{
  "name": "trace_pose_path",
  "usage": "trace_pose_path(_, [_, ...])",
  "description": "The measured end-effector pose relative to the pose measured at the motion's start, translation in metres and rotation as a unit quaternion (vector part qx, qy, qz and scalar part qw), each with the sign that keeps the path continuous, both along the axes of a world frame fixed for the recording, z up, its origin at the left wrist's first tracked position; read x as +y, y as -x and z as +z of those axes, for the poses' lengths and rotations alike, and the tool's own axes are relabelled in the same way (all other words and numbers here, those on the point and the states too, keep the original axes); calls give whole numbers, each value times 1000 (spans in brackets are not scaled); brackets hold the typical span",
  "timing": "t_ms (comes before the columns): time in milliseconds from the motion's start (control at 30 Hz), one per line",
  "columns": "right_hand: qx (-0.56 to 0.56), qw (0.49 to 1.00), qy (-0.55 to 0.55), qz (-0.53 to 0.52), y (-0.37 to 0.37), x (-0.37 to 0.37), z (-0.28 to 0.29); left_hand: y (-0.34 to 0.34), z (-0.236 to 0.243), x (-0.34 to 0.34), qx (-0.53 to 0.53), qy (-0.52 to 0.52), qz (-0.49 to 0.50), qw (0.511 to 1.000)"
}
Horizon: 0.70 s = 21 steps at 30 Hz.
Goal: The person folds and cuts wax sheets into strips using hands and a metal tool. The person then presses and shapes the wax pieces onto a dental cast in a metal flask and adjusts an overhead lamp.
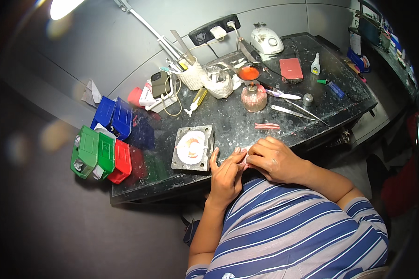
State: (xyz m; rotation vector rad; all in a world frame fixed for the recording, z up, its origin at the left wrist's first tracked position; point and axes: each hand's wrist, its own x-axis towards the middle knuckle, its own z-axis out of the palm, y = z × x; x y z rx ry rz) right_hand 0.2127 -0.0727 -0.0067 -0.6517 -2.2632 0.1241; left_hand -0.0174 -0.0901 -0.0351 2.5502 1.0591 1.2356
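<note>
At the front edge of the dark table, my left hand (pixel 226 179) and my right hand (pixel 273 160) meet. Between their fingertips is a small pink piece (pixel 245 161) that looks like wax; the fingers cover most of it. My right fingers curl over it, while the left hand pinches it from the other side with one finger lifted. Just beyond my right hand lie pink wax strips (pixel 267 126). Left of my hands sits a square metal flask half (pixel 206 160) filled with white plaster (pixel 187 156), with an orange-pink arch shape in its middle.
Behind the strips stands a spirit burner (pixel 253 98), a pan of orange wax (pixel 249 73) over it. Metal tools (pixel 292 112) lie to its right, near a red sheet (pixel 291 69). Coloured bins (pixel 97 151) hang at the left edge. A tool cup (pixel 190 74) and phone (pixel 161 84) stand behind.
</note>
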Motion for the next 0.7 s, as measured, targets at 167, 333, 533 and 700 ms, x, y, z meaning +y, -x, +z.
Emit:
trace_pose_path(167, [1, 1000, 13, -10, 3, 2, -4, 1, 0, -1, -1, 4, 18, 1000])
trace_pose_path(333, [-13, 1000, -1, 2, 2, 1, -2, -1, 1, -1, 7, -7, 17, 1000])
trace_pose_path(533, [1, 1000, 22, -16, 3, -3, 3, 1, -4, 0, 9, -19, 14, 1000])
trace_pose_path(700, [-10, 999, 27, -22, 5, -5, 7, 1, -8, -2, -13, -14, 12, 1000])
